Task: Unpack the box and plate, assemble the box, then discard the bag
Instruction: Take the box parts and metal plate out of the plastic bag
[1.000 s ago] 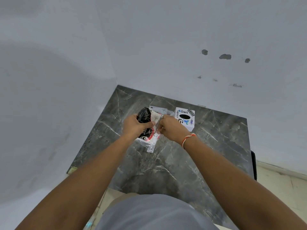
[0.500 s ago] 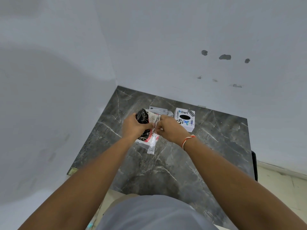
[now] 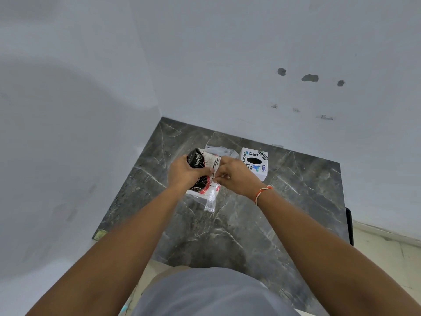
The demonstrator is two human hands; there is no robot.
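A clear plastic bag (image 3: 210, 199) holds a flat black, white and red printed packet (image 3: 197, 159), raised a little above the dark marble table (image 3: 227, 236). My left hand (image 3: 184, 173) grips the packet through the bag on its left side. My right hand (image 3: 234, 176) pinches the bag's right edge, close to my left thumb. The bag's loose end hangs down toward me. What else lies inside the bag is hidden by my hands.
A white assembled cube box (image 3: 255, 163) with stickers and a black oval hole stands on the table just right of my hands. Walls close in the table at the left and back. A dark object (image 3: 349, 224) sits at the table's right edge.
Both hands stayed together on the bag and shifted slightly away from me. The fingers of my right hand have worked along the bag's edge; the packet has tilted a little.
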